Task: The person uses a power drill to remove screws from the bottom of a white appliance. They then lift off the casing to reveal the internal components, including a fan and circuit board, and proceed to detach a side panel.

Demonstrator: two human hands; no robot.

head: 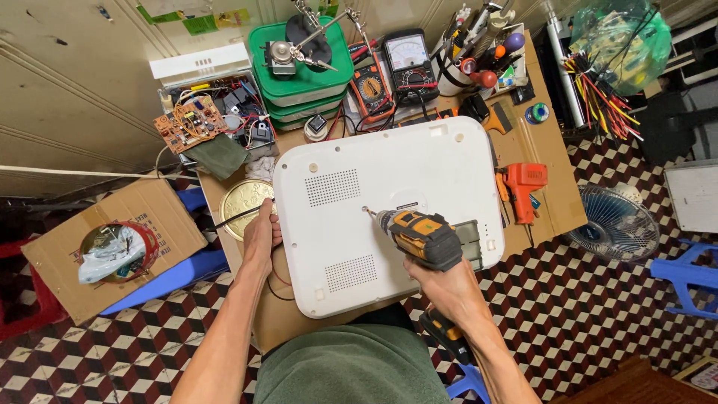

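Gripping the cordless drill in my right hand, I am pressing its bit into a screw hole near the middle of the white back panel, which is lying face down across the workbench. My left hand is clamping the panel's left edge, steadying it against the drill's twisting.

White casing, orange-black drill, checkered floor

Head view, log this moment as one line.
right hand: holds cordless drill, bit on white back panel | left hand: grips panel's left edge | workbench: cluttered
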